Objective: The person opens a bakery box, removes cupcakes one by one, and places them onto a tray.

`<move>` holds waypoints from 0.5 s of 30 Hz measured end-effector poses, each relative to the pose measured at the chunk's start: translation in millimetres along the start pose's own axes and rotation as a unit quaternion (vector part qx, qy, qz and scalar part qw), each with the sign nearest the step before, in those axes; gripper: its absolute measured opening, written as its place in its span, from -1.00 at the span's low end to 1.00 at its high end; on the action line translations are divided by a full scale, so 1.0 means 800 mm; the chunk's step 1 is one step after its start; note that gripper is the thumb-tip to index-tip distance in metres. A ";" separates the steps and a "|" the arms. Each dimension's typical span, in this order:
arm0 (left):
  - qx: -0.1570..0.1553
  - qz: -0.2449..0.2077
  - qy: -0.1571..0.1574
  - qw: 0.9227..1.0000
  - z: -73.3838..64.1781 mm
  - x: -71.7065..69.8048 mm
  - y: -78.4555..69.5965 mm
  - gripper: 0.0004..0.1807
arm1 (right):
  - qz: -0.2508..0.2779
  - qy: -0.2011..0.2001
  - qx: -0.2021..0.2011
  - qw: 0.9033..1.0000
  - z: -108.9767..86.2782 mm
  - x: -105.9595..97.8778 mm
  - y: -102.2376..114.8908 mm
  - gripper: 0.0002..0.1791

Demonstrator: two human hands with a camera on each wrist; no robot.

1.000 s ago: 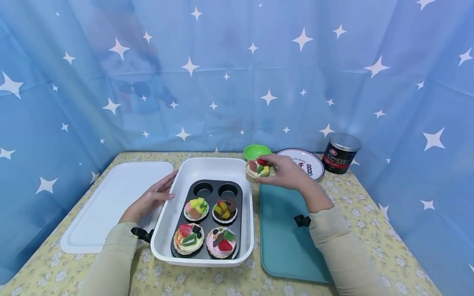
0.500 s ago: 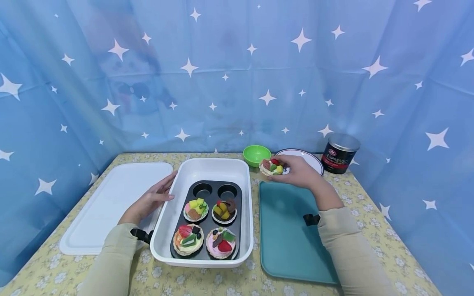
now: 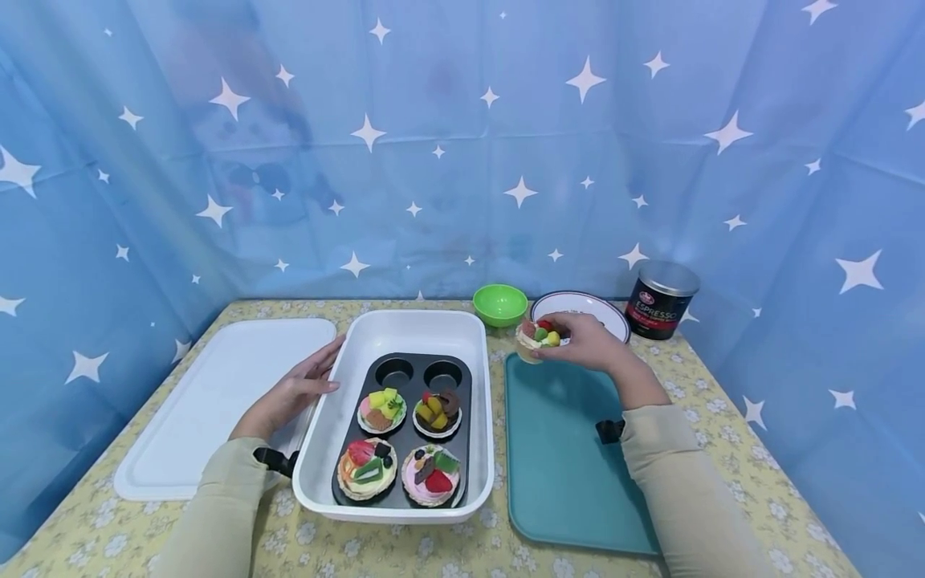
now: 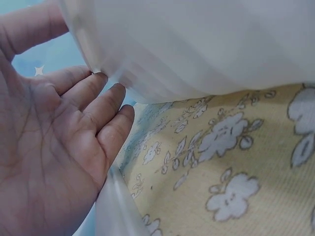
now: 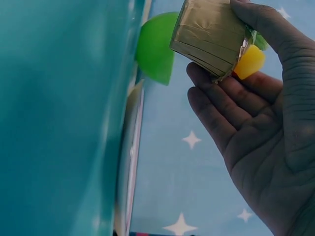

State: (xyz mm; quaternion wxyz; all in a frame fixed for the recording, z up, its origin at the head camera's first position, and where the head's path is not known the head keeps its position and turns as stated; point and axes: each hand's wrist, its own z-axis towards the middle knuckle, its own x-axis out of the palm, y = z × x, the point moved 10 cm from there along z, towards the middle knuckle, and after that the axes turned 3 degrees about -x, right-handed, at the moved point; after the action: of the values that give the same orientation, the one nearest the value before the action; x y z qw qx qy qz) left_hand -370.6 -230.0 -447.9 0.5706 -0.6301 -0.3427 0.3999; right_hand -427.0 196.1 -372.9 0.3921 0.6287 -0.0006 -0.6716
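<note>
My right hand (image 3: pixel 588 345) pinches a small fruit tart (image 3: pixel 536 341) between thumb and fingers, just above the far left corner of the teal tray (image 3: pixel 578 449). In the right wrist view the tart's tan base (image 5: pixel 211 37) shows, with yellow and green fruit pieces at its edge. My left hand (image 3: pixel 292 393) rests against the left side of a white rectangular tub (image 3: pixel 393 325). Its fingertips (image 4: pixel 115 93) touch the tub's outer wall, fingers nearly straight, thumb at the rim. Inside the tub lies a dark muffin tin (image 3: pixel 419 369) with several fruit tarts; its two far cups hold nothing.
A white lid-like board (image 3: pixel 217 401) lies at the left. Behind the teal tray stand a green bowl (image 3: pixel 500 306), a white dark-rimmed plate (image 3: pixel 581 303) and a black espresso can (image 3: pixel 661 301). A flowered cloth (image 3: pixel 311 554) covers the table; a blue starry curtain (image 3: pixel 448 96) hangs around it.
My right hand has carried the tart rightward, away from the tub's far right corner, and slightly down to the teal tray's far edge. My left hand has stayed at the tub.
</note>
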 end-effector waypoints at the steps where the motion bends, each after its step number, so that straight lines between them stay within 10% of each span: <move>1: 0.001 0.000 0.000 1.000 0.000 0.000 0.000 -0.02 | -0.003 0.000 0.000 1.000 0.000 0.001 -0.001 -0.36; 15: 0.000 0.005 0.004 1.000 0.001 0.002 0.000 -0.01 | -0.006 0.034 0.006 0.999 0.001 0.026 -0.014 -0.33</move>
State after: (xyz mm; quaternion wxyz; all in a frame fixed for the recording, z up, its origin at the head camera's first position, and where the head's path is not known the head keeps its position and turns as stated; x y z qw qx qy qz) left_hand -371.0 -228.4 -447.7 0.5697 -0.6337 -0.3372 0.4002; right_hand -431.2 192.4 -396.2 0.3842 0.6536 0.0127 -0.6519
